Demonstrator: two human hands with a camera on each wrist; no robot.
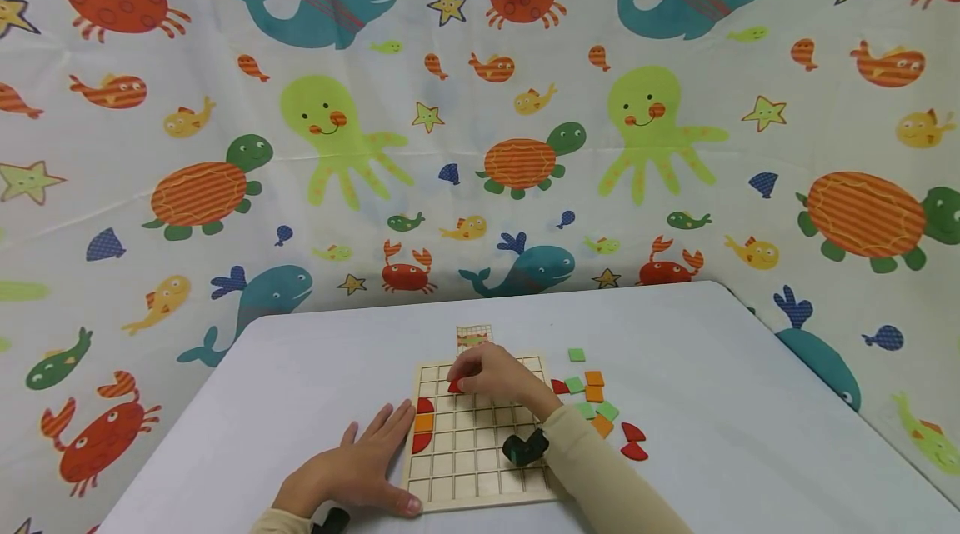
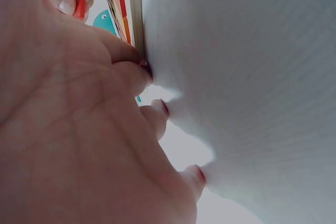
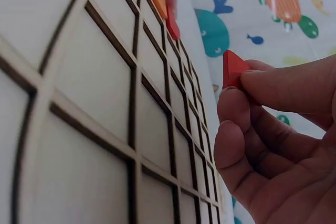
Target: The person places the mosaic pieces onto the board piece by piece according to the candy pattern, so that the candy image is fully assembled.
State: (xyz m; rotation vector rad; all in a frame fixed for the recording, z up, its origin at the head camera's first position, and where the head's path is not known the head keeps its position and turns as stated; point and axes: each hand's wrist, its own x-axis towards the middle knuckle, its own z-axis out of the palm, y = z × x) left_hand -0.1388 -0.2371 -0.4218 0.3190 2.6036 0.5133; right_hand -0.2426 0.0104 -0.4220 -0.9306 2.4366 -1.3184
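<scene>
My right hand (image 1: 491, 371) is over the upper left part of a wooden grid board (image 1: 465, 463). Between thumb and fingertips it pinches a small red piece (image 3: 233, 69), held above the grid in the right wrist view. Along the board's left column sit an orange square (image 1: 423, 423) and two red curved-edge pieces, one above (image 1: 425, 405) and one below it (image 1: 422, 441). With fingers spread, my left hand (image 1: 352, 471) rests on the white table beside the board's left edge, fingertips and thumb at the frame.
Loose green squares (image 1: 576, 355), orange squares (image 1: 594, 378) and red curved pieces (image 1: 633, 432) lie right of the board on the white table (image 1: 750, 401). A small gridded picture card (image 1: 473, 336) lies behind the board. A printed sea-animal cloth (image 1: 450, 217) hangs at the back.
</scene>
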